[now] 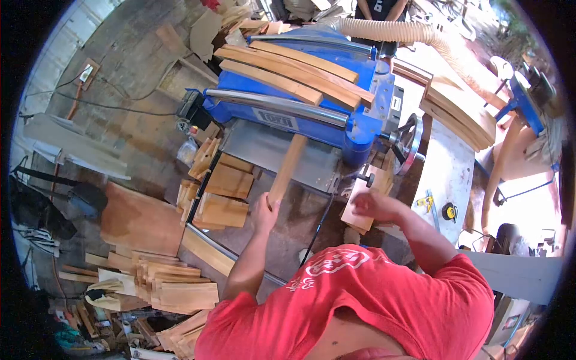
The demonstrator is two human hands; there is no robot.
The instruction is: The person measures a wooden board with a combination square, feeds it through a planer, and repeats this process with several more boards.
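Observation:
My left hand (264, 211) is closed round the near end of a long wooden strip (287, 170). The strip's far end lies at the blue planing machine (276, 120), above its grey metal bed (252, 147). My right hand (371, 206) is over a pale board (358, 210) on a stack to the right, below the machine's handwheel (410, 146). Its fingers are curled, and whether they hold anything is too small to make out. On top of the machine lie several curved wooden strips (288, 72).
Stacked wooden pieces (225, 207) stand left of the bed, with more piles (174, 282) at the lower left. A side table (441, 174) at right bears a tape measure (449, 212). Behind the machine are a ribbed hose (390, 30) and another person (384, 11).

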